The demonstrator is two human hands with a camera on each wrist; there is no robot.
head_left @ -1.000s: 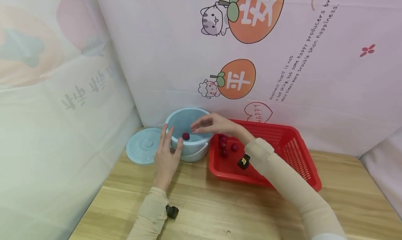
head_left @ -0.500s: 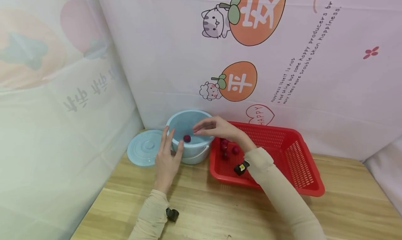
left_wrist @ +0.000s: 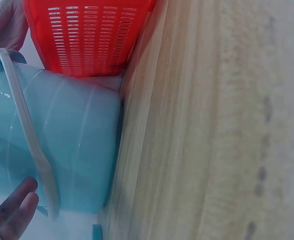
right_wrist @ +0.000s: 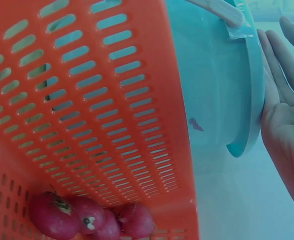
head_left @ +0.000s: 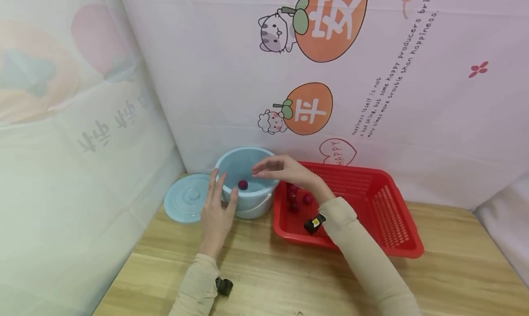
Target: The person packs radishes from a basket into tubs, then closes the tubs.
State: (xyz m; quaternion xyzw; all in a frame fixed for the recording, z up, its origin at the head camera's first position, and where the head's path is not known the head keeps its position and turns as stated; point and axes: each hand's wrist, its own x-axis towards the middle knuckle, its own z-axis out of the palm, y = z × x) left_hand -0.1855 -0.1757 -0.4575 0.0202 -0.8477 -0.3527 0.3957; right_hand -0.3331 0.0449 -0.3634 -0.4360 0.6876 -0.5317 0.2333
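A light blue bucket (head_left: 254,205) with a pale handle stands upright at the back, one round red radish (head_left: 243,185) visible inside it. My left hand (head_left: 216,210) is at the bucket's left front, its fingers extended up along the side to the rim. Over the right rim reaches my right hand (head_left: 289,171), fingers nearly straight and pointing into the bucket's mouth; nothing shows in its grasp. In the right wrist view that palm (right_wrist: 289,125) lies close by the rim. Several more radishes (right_wrist: 54,216) are grouped in the red basket (head_left: 295,238), partly under my right wrist.
The blue bucket lid (head_left: 188,199) lies on the wooden table (head_left: 264,270), left of the bucket. The basket sits right beside the bucket, its perforated walls sloping outward. A printed white cloth (head_left: 215,77) hangs close behind both.
The head view shifts slightly. Both hands keep almost the same places about the bucket, and the visible radish stays inside it.
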